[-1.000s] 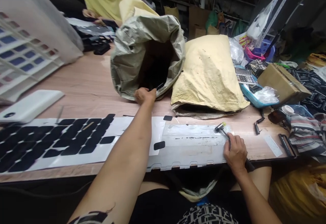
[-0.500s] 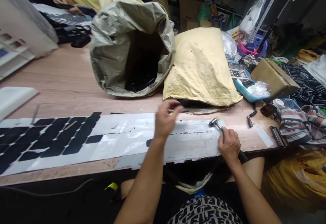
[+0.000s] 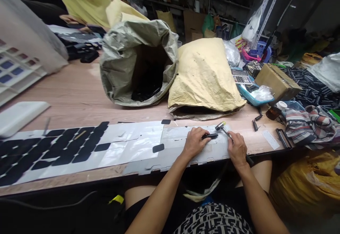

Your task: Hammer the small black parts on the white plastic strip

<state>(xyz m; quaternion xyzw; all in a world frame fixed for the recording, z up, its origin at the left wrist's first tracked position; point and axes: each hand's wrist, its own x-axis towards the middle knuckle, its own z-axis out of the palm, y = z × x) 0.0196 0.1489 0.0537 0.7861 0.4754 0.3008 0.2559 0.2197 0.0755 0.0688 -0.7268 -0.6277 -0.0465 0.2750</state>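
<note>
My left hand (image 3: 196,141) is closed on a small black elongated piece (image 3: 211,135), which points to the right just above the pale sheet (image 3: 183,156) on the table. A short distance to the right, my right hand (image 3: 237,146) grips a small hammer (image 3: 222,127) with a metal head and a yellow tip. The hammer's head is near the far end of the black piece, apart from it. Behind my hands lies a yellow woven sack (image 3: 204,74), its dark mouth toward me. Flat black rounded pieces (image 3: 77,149) lie in rows on white paper at left.
A grey-green sack (image 3: 114,67) with black items inside stands open behind the paper. A blue basket (image 3: 256,99) with a calculator (image 3: 241,78), a cardboard box (image 3: 277,81) and a bottle (image 3: 276,110) are at right. A co-worker's hand (image 3: 70,19) shows at far left.
My left hand has moved from the yellow sack's mouth down and right toward the hammer, and the black piece now shows in it. My right hand keeps its hold. The camera view has shifted slightly.
</note>
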